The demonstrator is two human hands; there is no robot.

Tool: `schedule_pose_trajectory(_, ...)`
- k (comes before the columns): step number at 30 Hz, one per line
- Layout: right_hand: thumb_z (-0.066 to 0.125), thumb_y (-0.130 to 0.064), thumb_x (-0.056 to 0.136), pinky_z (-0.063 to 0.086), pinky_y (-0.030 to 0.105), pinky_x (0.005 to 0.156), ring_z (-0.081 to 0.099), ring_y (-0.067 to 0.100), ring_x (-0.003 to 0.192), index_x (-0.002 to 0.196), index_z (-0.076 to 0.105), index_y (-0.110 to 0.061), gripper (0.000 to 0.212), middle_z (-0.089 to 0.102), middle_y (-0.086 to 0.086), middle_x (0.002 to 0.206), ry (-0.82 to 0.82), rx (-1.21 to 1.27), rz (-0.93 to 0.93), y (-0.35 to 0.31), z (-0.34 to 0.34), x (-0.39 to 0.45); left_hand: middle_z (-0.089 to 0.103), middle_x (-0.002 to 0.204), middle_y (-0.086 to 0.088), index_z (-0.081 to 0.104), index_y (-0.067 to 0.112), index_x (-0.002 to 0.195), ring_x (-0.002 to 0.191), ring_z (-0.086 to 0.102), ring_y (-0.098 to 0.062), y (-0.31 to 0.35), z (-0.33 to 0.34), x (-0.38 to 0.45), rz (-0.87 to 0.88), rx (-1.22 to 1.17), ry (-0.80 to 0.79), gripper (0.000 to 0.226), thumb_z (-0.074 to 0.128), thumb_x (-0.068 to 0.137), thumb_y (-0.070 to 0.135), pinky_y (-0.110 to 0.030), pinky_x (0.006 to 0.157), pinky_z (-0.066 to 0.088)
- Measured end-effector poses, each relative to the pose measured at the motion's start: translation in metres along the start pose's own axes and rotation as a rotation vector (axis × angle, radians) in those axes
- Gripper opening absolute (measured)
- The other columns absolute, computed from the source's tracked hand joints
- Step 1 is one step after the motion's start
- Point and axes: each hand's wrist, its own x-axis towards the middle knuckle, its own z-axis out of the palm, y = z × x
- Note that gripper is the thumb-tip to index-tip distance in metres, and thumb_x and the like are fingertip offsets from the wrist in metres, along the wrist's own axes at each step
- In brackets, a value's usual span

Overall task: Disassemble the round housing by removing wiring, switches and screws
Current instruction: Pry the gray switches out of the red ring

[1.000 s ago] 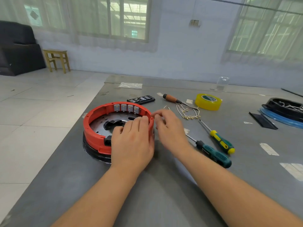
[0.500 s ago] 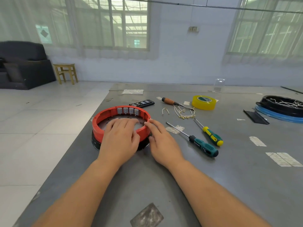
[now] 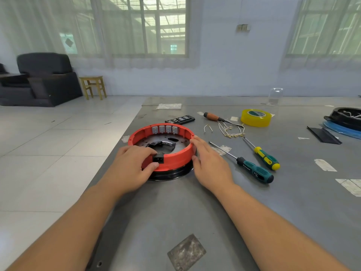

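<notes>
The left hand [image 3: 131, 165] is gripping the near rim of the round housing [image 3: 162, 151] lying on the table [image 3: 195, 212], seemingly pinching its black socket [image 3: 158, 159], while the right hand [image 3: 210, 161] is pressing flat, straight-fingered; tugging risks sliding it into the screwdrivers [image 3: 254, 170].

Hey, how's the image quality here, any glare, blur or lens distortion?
Head view: bright windows wash out behind curtains; wide-angle lens bows the table and forearms; red housing and both hands look sharp; soft sheen on the tabletop, no harsh shadows.
</notes>
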Motion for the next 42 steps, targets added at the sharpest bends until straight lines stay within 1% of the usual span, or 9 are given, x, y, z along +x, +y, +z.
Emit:
schedule_pose_trajectory(6,0.047,-0.015,0.098,0.040,0.039,0.114,0.036,0.015,0.146,0.156,0.029,-0.032,0.063,0.022,-0.016,0.166,-0.012,0.052,0.044,0.009,0.000,0.002,0.066,0.098,0.020,0.073,0.033,0.113,0.091,0.054,-0.006,0.012,0.009,0.008,0.038,-0.126,0.034,0.056,0.046,0.084,0.072,-0.033,0.108,0.030)
schedule_pose_trajectory(9,0.046,-0.013,0.098,0.039,0.038,0.114,0.035,0.015,0.147,0.156,0.028,-0.032,0.064,0.022,-0.016,0.166,-0.014,0.067,0.056,0.009,0.001,0.003,0.068,0.095,0.017,0.073,0.032,0.111,0.087,0.054,-0.007,0.014,0.012,0.008,0.053,-0.149,0.049,0.052,0.047,0.084,0.069,-0.030,0.094,0.034)
schedule_pose_trajectory(14,0.046,-0.011,0.097,0.038,0.038,0.116,0.035,0.015,0.147,0.156,0.030,-0.032,0.065,0.023,-0.015,0.166,-0.014,0.083,0.050,0.010,0.001,0.003,0.061,0.077,0.016,0.065,0.034,0.094,0.081,0.055,-0.003,0.020,0.010,0.014,0.038,-0.209,0.066,0.034,0.038,0.091,0.055,-0.031,0.094,0.036)
schedule_pose_trajectory(22,0.041,-0.016,0.098,0.021,0.025,0.118,0.021,0.011,0.152,0.156,0.031,-0.032,0.061,0.020,-0.008,0.167,-0.052,0.207,0.090,0.008,0.002,0.002,0.044,0.087,0.020,0.055,0.027,0.095,0.097,0.040,-0.010,0.026,0.023,0.006,-0.002,-0.161,0.109,0.018,0.047,0.091,0.043,-0.030,0.102,0.022)
schedule_pose_trajectory(25,0.041,-0.024,0.100,0.021,0.033,0.121,0.020,0.014,0.152,0.154,0.035,-0.033,0.055,0.019,-0.006,0.167,-0.028,0.234,0.106,0.002,0.000,0.000,0.043,0.084,0.020,0.056,0.023,0.091,0.094,0.039,-0.009,0.026,0.022,0.006,0.004,-0.130,0.093,0.022,0.050,0.091,0.044,-0.031,0.101,0.023)
schedule_pose_trajectory(28,0.043,-0.030,0.099,0.029,0.037,0.117,0.038,0.014,0.138,0.133,0.062,-0.028,0.039,0.046,-0.007,0.150,0.144,0.173,-0.047,-0.013,-0.003,-0.004,0.048,0.083,0.016,0.060,0.021,0.095,0.093,0.042,-0.011,0.030,0.019,0.003,0.060,-0.111,0.071,0.030,0.049,0.092,0.049,-0.031,0.096,0.028)
schedule_pose_trajectory(31,0.038,-0.037,0.102,0.032,0.042,0.108,0.053,0.006,0.116,0.104,0.070,-0.032,0.033,0.065,-0.017,0.111,0.148,0.064,-0.153,-0.028,-0.003,-0.010,0.060,0.092,0.007,0.065,0.020,0.102,0.096,0.046,-0.016,0.034,0.016,-0.001,0.154,-0.097,0.039,0.035,0.049,0.093,0.049,-0.036,0.094,0.035)
schedule_pose_trajectory(37,0.030,-0.043,0.101,0.028,0.042,0.098,0.051,0.009,0.093,0.085,0.066,-0.031,0.041,0.063,-0.017,0.083,0.127,-0.110,-0.158,-0.038,-0.003,-0.013,0.067,0.095,0.006,0.073,0.017,0.102,0.112,0.051,-0.019,0.041,0.022,-0.011,0.040,-0.201,0.206,0.043,0.035,0.098,0.037,-0.039,0.104,0.035)
schedule_pose_trajectory(42,0.032,-0.038,0.097,0.031,0.039,0.094,0.050,0.012,0.077,0.077,0.064,-0.026,0.039,0.057,-0.010,0.066,0.090,-0.126,-0.179,-0.046,-0.006,-0.013,0.063,0.091,0.003,0.070,0.014,0.093,0.099,0.056,-0.019,0.043,0.026,-0.015,0.020,-0.250,0.257,0.043,0.031,0.101,0.030,-0.046,0.112,0.036)
